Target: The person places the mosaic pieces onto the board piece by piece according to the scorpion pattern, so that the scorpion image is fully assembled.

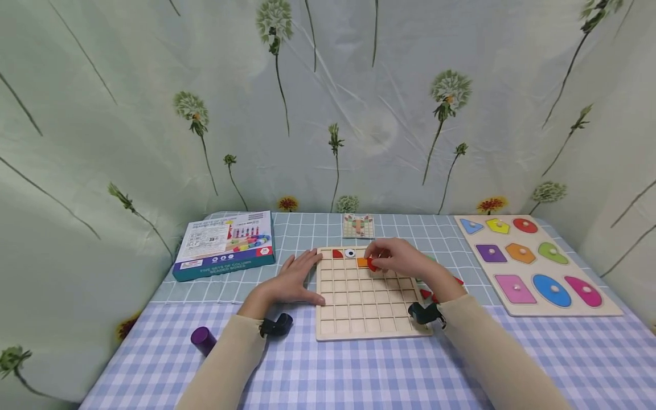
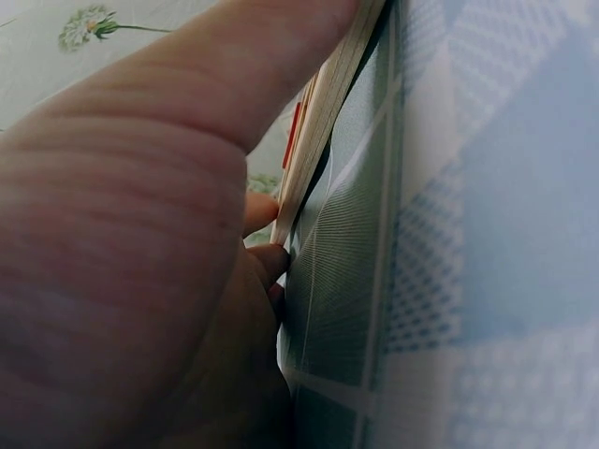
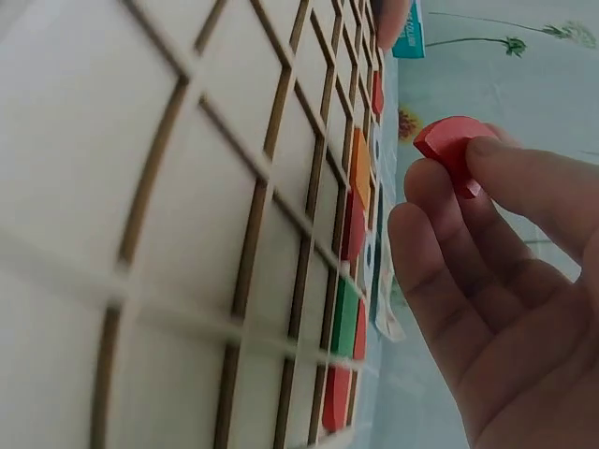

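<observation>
A wooden grid board [image 1: 359,325] lies on the table between both hands. My left hand [image 1: 295,281] rests along its left edge, fingers extended and thumb spread near the side. Over the board's upper part, my right hand [image 1: 393,257] pinches a red quarter-round piece [image 3: 454,145] between thumb and fingertips. The top row holds a red quarter-round tile [image 1: 337,254] and a white eye tile [image 1: 350,253]; an orange tile [image 1: 361,262] sits just below. In the right wrist view, a green tile [image 3: 344,318] and more red tiles [image 3: 337,398] fill cells further along.
Behind the board stands a small pattern card [image 1: 358,226]. A beaded-boxes package [image 1: 225,245] lies at back left, a purple cylinder [image 1: 203,340] beside the left sleeve. Loose red pieces [image 1: 425,294] lie by the right forearm; a shape puzzle board [image 1: 517,256] is at right.
</observation>
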`<state>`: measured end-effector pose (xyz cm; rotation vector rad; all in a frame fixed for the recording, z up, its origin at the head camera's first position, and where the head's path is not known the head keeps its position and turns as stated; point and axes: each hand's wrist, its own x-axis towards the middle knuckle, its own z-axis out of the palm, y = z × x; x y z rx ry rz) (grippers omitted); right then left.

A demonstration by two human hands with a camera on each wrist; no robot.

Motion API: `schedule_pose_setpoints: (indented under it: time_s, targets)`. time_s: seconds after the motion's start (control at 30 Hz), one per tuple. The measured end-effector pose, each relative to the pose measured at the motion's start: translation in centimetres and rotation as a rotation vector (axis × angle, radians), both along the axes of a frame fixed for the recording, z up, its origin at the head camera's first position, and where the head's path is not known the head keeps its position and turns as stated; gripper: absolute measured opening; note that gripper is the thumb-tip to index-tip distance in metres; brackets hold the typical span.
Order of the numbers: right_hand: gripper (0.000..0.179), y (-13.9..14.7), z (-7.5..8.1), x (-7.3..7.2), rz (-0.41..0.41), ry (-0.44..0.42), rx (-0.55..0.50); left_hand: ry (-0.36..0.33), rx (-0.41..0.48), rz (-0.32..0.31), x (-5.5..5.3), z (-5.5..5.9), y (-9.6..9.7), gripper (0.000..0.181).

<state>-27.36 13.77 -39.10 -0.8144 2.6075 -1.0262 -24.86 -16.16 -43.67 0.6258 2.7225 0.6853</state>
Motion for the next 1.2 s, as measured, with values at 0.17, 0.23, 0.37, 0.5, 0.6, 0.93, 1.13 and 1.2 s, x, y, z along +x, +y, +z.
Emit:
schedule_pose_setpoints:
  time_s: [0.17,0.23,0.37,0.5,0.6,0.93,1.13,1.2]
  targets:
    - [0.017,-1.7,-0.6,-0.7,0.009,-0.01,-0.008,-0.002,0.008,0.003,0.0,0.0,0.0,0.113]
    - [0.017,-2.5,-0.8,-0.8,0.013,-0.017,-0.002,-0.007,0.007,0.006,0.0,0.0,0.0,0.114]
    - [0.015,-3.9,-0.8,-0.8,0.009,0.01,-0.013,-0.013,0.005,0.011,0.0,-0.1,0.0,0.116]
    - [0.013,-5.0,-0.6,-0.9,-0.012,0.011,-0.042,-0.01,0.004,0.012,-0.1,-0.2,-0.1,0.116]
    - [0.014,-5.9,-0.6,-1.1,-0.031,-0.009,-0.055,-0.011,0.004,0.01,-0.2,-0.2,-0.1,0.116]
    - [0.012,-8.2,-1.2,-1.9,-0.035,0.043,-0.069,-0.006,0.014,0.002,-0.2,-0.1,-0.2,0.115]
    - [0.012,-9.3,-1.7,-2.2,-0.061,-0.005,-0.061,-0.008,0.009,-0.002,-0.2,-0.3,-0.2,0.115]
    - [0.012,-9.5,-1.8,-2.2,-0.067,-0.003,-0.033,-0.008,0.011,0.0,-0.2,-0.3,-0.2,0.115]
